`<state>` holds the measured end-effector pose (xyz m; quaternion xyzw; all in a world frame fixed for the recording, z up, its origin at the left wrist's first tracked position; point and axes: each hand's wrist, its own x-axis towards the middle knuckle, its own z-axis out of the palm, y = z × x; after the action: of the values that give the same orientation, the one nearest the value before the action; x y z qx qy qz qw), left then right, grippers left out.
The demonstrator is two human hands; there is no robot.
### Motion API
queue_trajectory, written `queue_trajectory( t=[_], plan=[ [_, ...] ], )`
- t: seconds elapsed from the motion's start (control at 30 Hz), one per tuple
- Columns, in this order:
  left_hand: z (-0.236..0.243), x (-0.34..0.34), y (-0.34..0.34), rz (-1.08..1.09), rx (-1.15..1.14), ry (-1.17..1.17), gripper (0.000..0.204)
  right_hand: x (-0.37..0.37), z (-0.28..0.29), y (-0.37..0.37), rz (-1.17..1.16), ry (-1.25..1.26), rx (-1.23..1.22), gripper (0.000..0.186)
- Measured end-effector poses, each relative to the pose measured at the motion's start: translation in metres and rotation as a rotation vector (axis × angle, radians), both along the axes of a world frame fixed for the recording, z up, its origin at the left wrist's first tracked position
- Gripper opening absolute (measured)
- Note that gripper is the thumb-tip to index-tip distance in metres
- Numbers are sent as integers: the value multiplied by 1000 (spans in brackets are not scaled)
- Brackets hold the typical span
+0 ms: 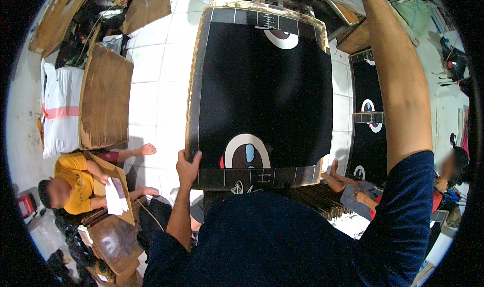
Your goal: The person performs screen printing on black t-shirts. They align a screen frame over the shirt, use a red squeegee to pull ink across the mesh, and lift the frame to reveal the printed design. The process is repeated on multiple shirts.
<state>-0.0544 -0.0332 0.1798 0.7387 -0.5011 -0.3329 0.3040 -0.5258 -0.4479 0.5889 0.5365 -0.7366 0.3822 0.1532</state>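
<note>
A large wooden board (193, 100) with pale, worn edges stretches in front of me. On it lies a black fabric panel (262, 90) printed with two cartoon eyes, one at the far end and one at the near end. Dark strips with white ruled marks (214, 178) cross both ends of the board. My left hand (187, 169) grips the board's near left edge, thumb against the side and the other fingers partly hidden. My right arm (403, 95) reaches up and forward past the board's right side; its hand is beyond the top of the picture.
More boards with black eye-printed panels (367, 80) stand at the right. A seated person in yellow (75, 181) holds white sheets (117, 196) at the left; another person (360, 196) sits at the right. Brown wooden panels (106, 98) and a white sack (61, 110) line the left.
</note>
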Motion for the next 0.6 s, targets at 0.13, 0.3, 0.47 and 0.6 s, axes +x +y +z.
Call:
queue_trajectory(
  t=[0.13,0.3,0.47,0.6],
  plan=[
    [25,5,-5,-187,84,-151,55,-3,8,-7,-14,-21,16,38],
    [37,-6,-19,-165,140,-97,56,-4,16,-19,21,-15,-20,42],
    [48,-11,-21,-154,160,-157,56,-6,27,-31,-27,4,30,45],
    [48,-13,-31,-148,166,-177,58,-9,32,-41,-58,26,20,50]
  ],
)
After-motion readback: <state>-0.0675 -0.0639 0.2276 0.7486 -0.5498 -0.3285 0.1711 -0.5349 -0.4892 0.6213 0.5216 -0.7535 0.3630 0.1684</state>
